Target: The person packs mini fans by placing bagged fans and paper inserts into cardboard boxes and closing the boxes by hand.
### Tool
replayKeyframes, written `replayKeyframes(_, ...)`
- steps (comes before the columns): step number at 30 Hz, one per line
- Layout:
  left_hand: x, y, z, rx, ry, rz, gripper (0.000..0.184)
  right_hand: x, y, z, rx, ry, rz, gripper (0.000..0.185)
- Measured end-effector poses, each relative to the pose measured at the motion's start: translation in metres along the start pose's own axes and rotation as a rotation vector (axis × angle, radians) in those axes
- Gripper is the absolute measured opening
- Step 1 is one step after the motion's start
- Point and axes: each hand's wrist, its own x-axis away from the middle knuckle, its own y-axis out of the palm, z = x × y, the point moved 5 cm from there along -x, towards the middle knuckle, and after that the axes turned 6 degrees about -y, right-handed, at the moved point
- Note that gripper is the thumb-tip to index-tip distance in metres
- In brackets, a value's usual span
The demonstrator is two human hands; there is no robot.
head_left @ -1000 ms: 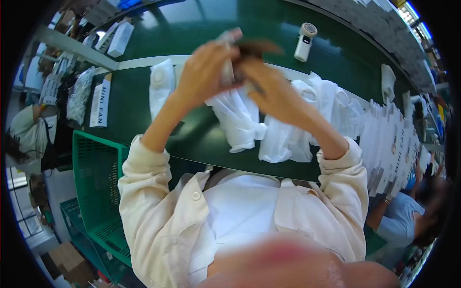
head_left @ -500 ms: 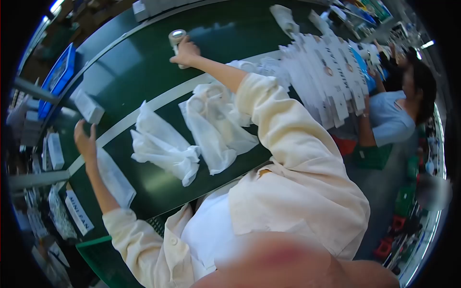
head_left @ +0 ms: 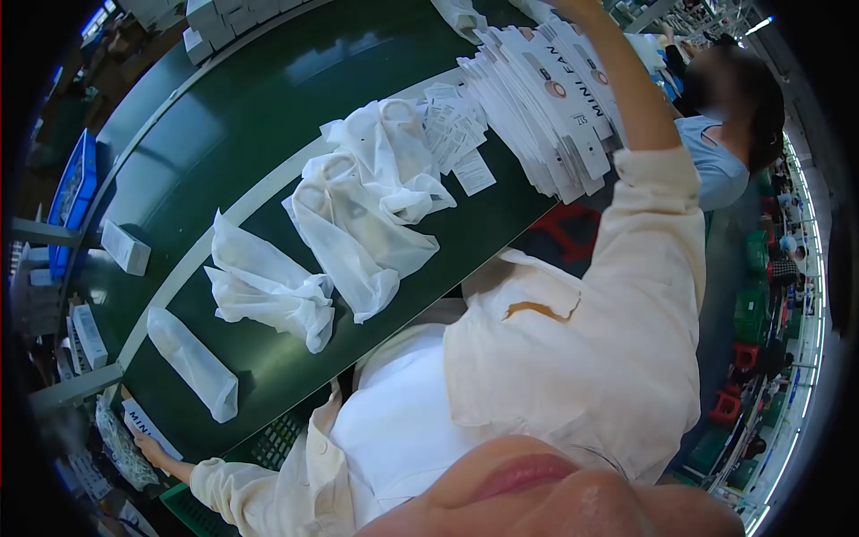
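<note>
At the lower left, my left hand (head_left: 152, 449) has its fingers on a white MINI FAN box (head_left: 141, 421), at the green table's near left corner. My right hand (head_left: 574, 9) is at the top edge beyond the stack of flat MINI FAN cartons (head_left: 546, 98); its fingers are mostly cut off by the frame. One white bag (head_left: 192, 362) lies alone at the left. A crumpled white bag (head_left: 268, 282) is beside it, and several bagged items (head_left: 349, 224) lie overlapping in the middle. Small printed slips (head_left: 452, 125) sit between these bags and the cartons.
A small white box (head_left: 125, 248) stands on the far left of the green surface. Past it is a blue tray (head_left: 73, 201). A clear plastic bundle (head_left: 121, 443) is near my left hand. A co-worker (head_left: 716, 152) is at the right, behind a red stool (head_left: 564, 231).
My right hand has left the white handheld fan and moved right, past the cartons; the fan is out of sight. My left hand has come down to the MINI FAN box. The view has turned.
</note>
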Motion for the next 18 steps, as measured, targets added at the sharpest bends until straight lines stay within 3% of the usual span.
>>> replayKeyframes(2, 0.009, 0.013, -0.007, 0.062, 0.045, -0.136, 0.058, 0.015, -0.075, 0.073, 0.319, -0.043, 0.135, 0.058)
replayKeyframes(3, 0.011, 0.020, -0.009, 0.102, 0.075, -0.211, 0.058, 0.051, -0.091, 0.055, 0.335, 0.125, 0.263, 0.050)
replayKeyframes(4, 0.014, 0.025, -0.007, 0.141, 0.111, -0.287, 0.059, 0.055, -0.117, 0.086, 0.357, 0.143, 0.287, 0.051)
replayKeyframes(8, 0.016, 0.050, 0.005, 0.276, 0.241, -0.552, 0.062, 0.100, -0.177, 0.199, 0.236, 0.291, 0.353, 0.057)
replayKeyframes(12, 0.017, 0.070, 0.024, 0.336, 0.329, -0.701, 0.065, 0.119, -0.184, 0.276, 0.170, 0.428, 0.293, 0.062)
replayKeyframes(14, 0.013, 0.078, 0.029, 0.354, 0.373, -0.734, 0.066, 0.134, -0.174, 0.275, 0.749, 0.496, 0.227, 0.043)
replayKeyframes(16, 0.015, 0.081, 0.041, 0.360, 0.423, -0.706, 0.067, 0.155, -0.160, 0.263, 1.084, 0.462, 0.164, 0.028)
replayKeyframes(18, 0.017, 0.079, 0.054, 0.361, 0.468, -0.690, 0.069, 0.171, -0.154, 0.334, 1.560, -0.133, 0.034, 0.013)
